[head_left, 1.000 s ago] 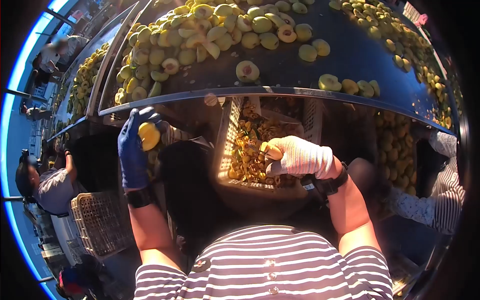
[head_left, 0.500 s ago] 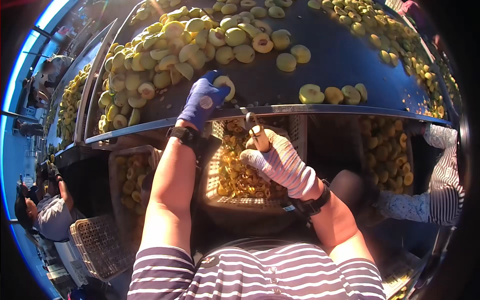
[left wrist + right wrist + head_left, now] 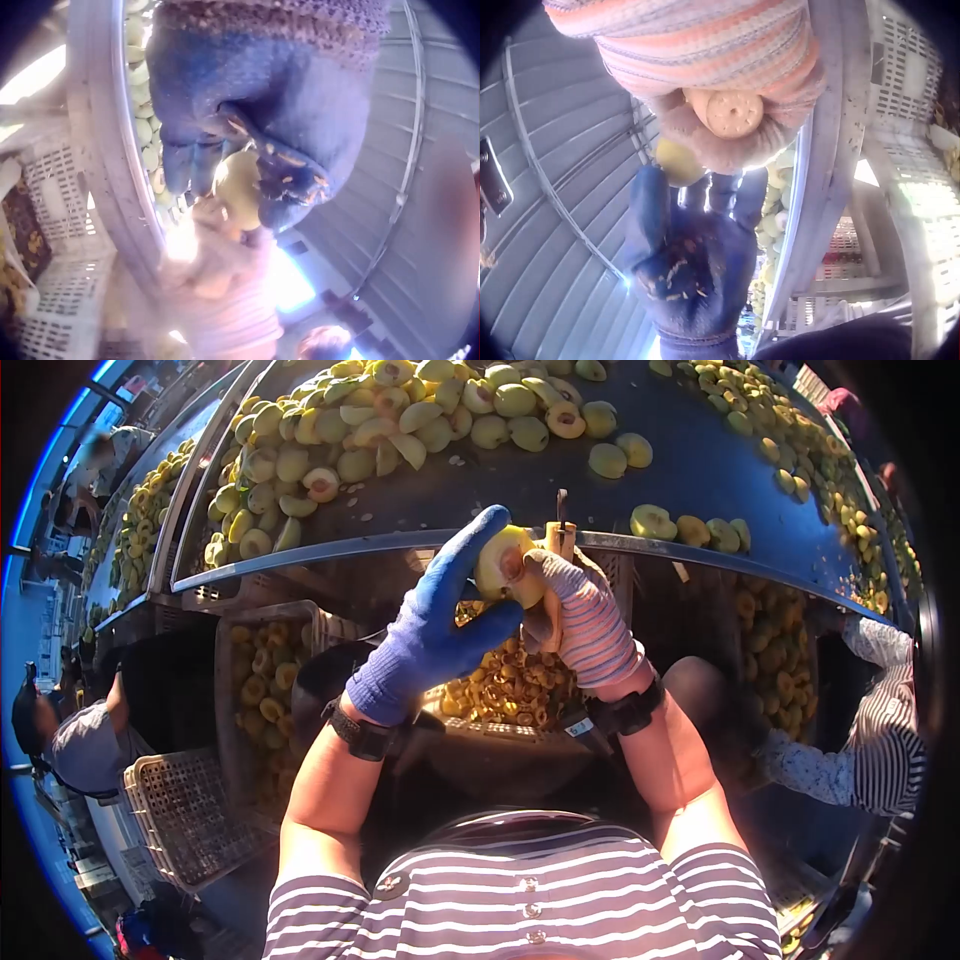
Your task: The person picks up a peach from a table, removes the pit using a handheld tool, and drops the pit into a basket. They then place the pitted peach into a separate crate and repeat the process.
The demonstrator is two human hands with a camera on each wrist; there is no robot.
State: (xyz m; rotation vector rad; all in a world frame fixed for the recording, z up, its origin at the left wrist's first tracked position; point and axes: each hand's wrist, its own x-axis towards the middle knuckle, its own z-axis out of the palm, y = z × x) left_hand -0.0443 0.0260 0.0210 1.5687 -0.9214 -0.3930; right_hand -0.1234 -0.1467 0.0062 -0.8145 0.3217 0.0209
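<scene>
In the head view my left hand [image 3: 425,630], in a blue glove, holds a pale yellow-green peach half [image 3: 490,567] between thumb and fingers, its reddish pit hollow showing. My right hand [image 3: 590,615], in a striped knit glove, grips a pitting tool [image 3: 560,540] by its wooden handle. A thin dark metal end stands up beyond the handle. The right fingers meet the fruit's right side. From the right wrist, the round handle end [image 3: 735,114] pokes out of the fist. In the left wrist view the peach half [image 3: 241,187] sits between the blue fingers and the striped glove.
A metal-edged table [image 3: 400,540] carries a heap of peach halves [image 3: 340,450]. Below the hands stands a crate of pit scraps [image 3: 510,690]. Crates of peach halves [image 3: 265,670] flank it. An empty-looking plastic crate [image 3: 190,815] is at left. Other people work at both sides.
My left hand went from the left crate, where it held a yellow half, to the table heap, then brought another half back to my right hand. The right hand rose with the tool.
</scene>
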